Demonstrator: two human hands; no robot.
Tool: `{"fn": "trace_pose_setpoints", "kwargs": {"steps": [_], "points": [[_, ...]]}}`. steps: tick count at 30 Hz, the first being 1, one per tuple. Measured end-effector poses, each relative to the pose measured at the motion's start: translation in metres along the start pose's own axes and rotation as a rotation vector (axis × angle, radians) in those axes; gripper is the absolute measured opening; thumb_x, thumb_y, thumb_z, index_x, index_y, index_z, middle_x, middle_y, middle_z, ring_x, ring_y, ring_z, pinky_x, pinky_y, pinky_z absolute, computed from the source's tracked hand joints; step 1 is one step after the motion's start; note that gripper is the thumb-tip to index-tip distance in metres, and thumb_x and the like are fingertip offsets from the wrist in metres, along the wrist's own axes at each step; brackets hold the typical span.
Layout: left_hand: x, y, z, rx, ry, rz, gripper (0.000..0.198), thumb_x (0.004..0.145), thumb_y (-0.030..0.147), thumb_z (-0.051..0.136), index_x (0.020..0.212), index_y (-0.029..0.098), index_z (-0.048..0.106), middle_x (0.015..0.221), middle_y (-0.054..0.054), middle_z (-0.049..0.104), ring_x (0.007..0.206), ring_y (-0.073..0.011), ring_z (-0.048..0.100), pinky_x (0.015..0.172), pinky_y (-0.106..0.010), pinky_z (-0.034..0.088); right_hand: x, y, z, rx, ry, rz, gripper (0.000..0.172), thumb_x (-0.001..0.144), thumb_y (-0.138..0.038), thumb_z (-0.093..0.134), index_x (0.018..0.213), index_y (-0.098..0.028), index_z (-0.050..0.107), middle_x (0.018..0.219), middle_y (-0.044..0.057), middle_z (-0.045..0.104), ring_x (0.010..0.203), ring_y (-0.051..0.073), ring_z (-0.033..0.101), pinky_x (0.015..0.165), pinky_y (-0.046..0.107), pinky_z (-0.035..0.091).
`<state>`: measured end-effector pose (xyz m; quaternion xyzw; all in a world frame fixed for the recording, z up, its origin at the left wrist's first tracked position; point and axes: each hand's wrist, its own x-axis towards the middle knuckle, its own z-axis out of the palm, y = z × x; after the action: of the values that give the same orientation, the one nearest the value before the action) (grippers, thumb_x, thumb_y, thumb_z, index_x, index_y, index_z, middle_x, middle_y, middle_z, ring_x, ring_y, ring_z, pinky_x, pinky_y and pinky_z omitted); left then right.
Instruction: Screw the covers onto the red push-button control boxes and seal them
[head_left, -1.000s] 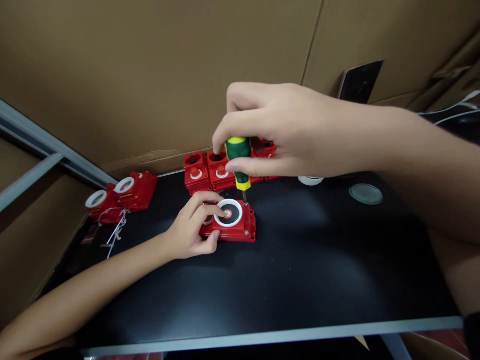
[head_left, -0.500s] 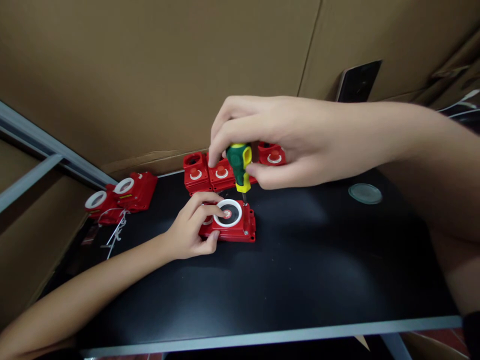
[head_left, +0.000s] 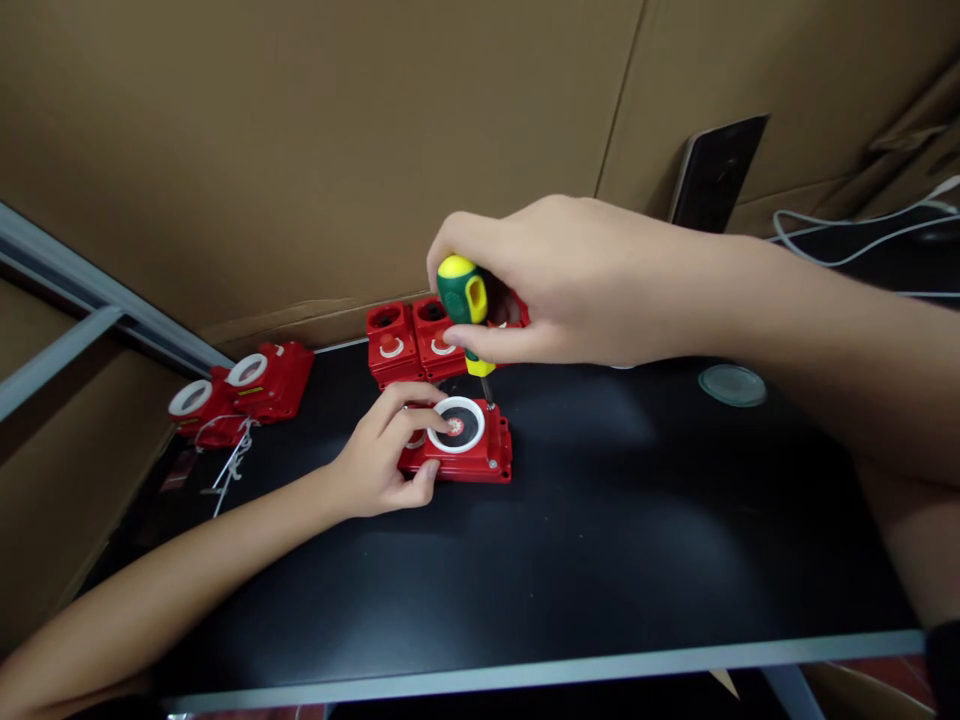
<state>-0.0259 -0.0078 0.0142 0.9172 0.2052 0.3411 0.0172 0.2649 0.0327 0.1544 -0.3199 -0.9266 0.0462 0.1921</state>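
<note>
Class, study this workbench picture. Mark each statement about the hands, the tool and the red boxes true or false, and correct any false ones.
1. The right hand grips a green and yellow screwdriver, tip down on a red box. True.
2. The left hand rests on that red box. True.
3. The ring on top of the box is blue. False: it is white.
4. The table is white. False: it is black.
5. A row of red boxes stands at the back, by the cardboard wall. True.
</note>
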Motion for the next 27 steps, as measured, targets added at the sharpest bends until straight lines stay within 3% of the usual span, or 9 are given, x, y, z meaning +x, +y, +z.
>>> {"fn": "trace_pose_setpoints", "kwargs": {"steps": [5, 10, 27], "points": [[0.0, 0.0, -0.001, 0.011, 0.001, 0.0, 0.036, 0.099, 0.027, 0.07, 0.134, 0.025, 0.062, 0.131, -0.015, 0.071, 0.114, -0.0301, 0.073, 0.093, -0.046, 0.067, -0.004, 0.0, -0.005, 0.136, -0.004, -0.09, 0.029, 0.097, -0.029, 0.074, 0.123, -0.023, 0.061, 0.086, -0.001, 0.068, 0.072, 0.017, 0.054, 0.069, 0.032, 0.032], [0.001, 0.001, -0.002, 0.027, -0.008, 0.001, 0.034, 0.099, 0.026, 0.068, 0.132, 0.024, 0.062, 0.131, -0.015, 0.07, 0.114, -0.0292, 0.073, 0.091, -0.044, 0.068, -0.006, 0.001, -0.007, 0.213, -0.051, -0.181, 0.036, 0.094, -0.016, 0.073, 0.126, -0.022, 0.059, 0.088, -0.003, 0.065, 0.076, 0.015, 0.055, 0.07, 0.03, 0.034], [-0.002, 0.0, -0.001, -0.003, -0.004, -0.013, 0.036, 0.1, 0.025, 0.07, 0.135, 0.024, 0.063, 0.133, -0.015, 0.071, 0.114, -0.0306, 0.073, 0.094, -0.047, 0.068, -0.007, 0.001, -0.012, 0.176, -0.026, -0.219, 0.036, 0.09, -0.007, 0.067, 0.121, -0.024, 0.061, 0.091, -0.002, 0.069, 0.074, 0.016, 0.055, 0.072, 0.03, 0.039]]}}
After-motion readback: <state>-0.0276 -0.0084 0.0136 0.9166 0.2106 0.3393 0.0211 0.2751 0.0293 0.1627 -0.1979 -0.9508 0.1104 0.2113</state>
